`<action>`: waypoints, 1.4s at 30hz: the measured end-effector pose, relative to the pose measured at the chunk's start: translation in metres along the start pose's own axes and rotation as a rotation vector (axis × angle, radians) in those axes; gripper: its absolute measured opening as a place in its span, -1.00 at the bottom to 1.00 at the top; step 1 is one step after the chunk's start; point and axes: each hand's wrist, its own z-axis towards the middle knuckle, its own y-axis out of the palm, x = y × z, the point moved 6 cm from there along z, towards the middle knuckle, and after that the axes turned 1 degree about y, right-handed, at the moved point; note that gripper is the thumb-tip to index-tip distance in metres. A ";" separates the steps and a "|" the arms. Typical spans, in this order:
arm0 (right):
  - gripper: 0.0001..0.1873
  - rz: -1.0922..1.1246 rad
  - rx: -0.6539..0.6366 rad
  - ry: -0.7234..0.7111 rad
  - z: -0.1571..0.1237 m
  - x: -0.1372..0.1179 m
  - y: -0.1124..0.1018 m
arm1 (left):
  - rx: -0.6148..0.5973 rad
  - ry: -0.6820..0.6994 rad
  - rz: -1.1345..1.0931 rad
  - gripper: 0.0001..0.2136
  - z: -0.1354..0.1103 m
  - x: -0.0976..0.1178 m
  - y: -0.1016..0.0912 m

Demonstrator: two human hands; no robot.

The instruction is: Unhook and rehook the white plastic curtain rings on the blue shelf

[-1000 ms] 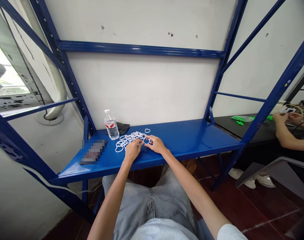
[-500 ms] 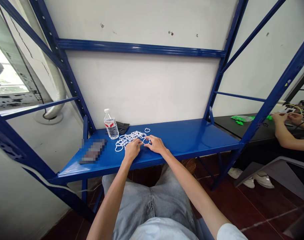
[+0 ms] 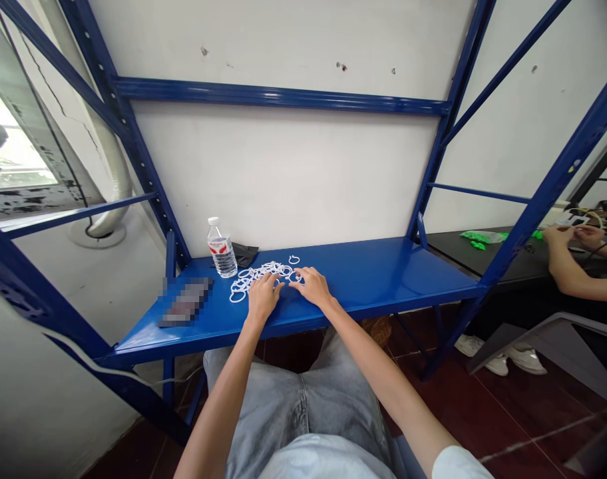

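Note:
Loose white plastic rings lie in a heap (image 3: 256,276) on the blue shelf tabletop. My left hand (image 3: 263,298) is at the near right edge of this heap, fingers stretched over it and thumb apart, with nothing seen gripped. Just to its right, my right hand (image 3: 311,287) has its thumb and forefinger around a white ring (image 3: 295,277); the fingertips partly cover that ring. One separate white ring (image 3: 294,259) lies beyond the right hand, a little apart from the heap.
A water bottle (image 3: 222,249) stands behind the heap's left end, beside a black pouch (image 3: 245,254). A pixelated dark flat object (image 3: 186,303) lies at left. Blue metal uprights frame the shelf (image 3: 373,273). At far right, another person's hands (image 3: 573,234) work above a black table (image 3: 448,249).
My hands have moved slightly apart. The left fingers have opened and reach over the heap, off the ring between the hands; that ring stays at my right fingertips.

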 end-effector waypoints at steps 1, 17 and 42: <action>-0.53 -0.013 0.024 0.031 0.001 0.003 -0.001 | 0.028 -0.040 0.038 -0.69 0.000 -0.002 -0.001; -0.46 -0.023 0.211 0.358 -0.002 0.030 -0.018 | 0.020 -0.013 0.028 -0.69 0.001 -0.006 0.004; -0.80 0.267 0.089 -0.134 0.000 0.000 -0.003 | -0.090 -0.205 -0.719 -0.63 0.003 -0.019 0.003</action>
